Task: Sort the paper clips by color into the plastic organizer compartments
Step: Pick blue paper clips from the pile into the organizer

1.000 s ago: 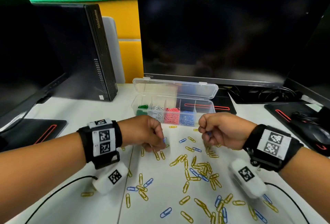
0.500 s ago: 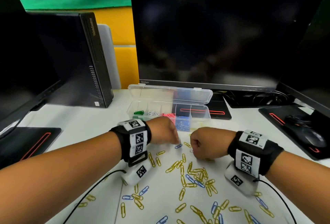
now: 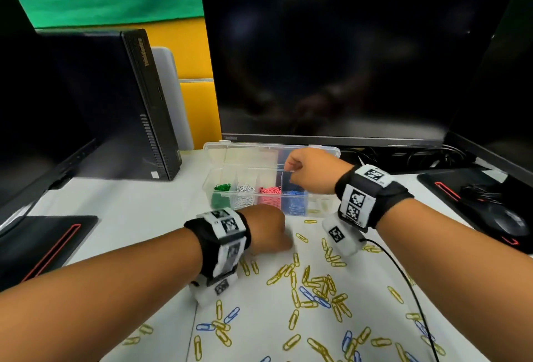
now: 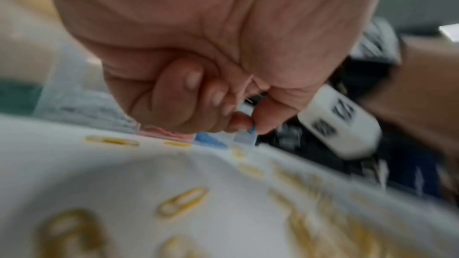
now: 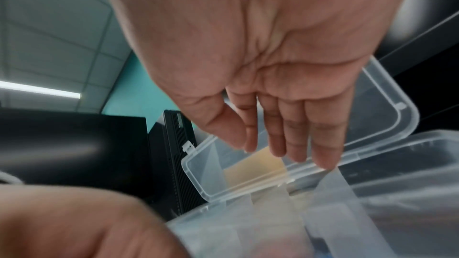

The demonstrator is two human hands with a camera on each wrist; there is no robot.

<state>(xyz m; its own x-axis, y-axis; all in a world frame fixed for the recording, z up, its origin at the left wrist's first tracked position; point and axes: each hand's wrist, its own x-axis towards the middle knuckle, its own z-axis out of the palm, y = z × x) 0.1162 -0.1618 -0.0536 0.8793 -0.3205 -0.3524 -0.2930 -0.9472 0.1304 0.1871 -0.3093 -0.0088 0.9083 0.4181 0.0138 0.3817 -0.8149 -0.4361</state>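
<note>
The clear plastic organizer stands open, its lid tipped back. It holds green, white, pink and blue clips in separate compartments. My right hand hovers over the blue compartment. In the right wrist view its fingers are straight and hold nothing above the organizer. My left hand is a fist just in front of the box. It pinches a blue paper clip between thumb and forefinger. Loose yellow and blue clips lie scattered on the table.
A dark monitor stands right behind the organizer, with a small black PC at the back left. A mouse lies on a pad at the right and a black pad at the left. A thin cable crosses the clips.
My right hand rose from the table, went forward over the blue compartment and spread its fingers. My left hand moved forward toward the box, still pinching its clip.
</note>
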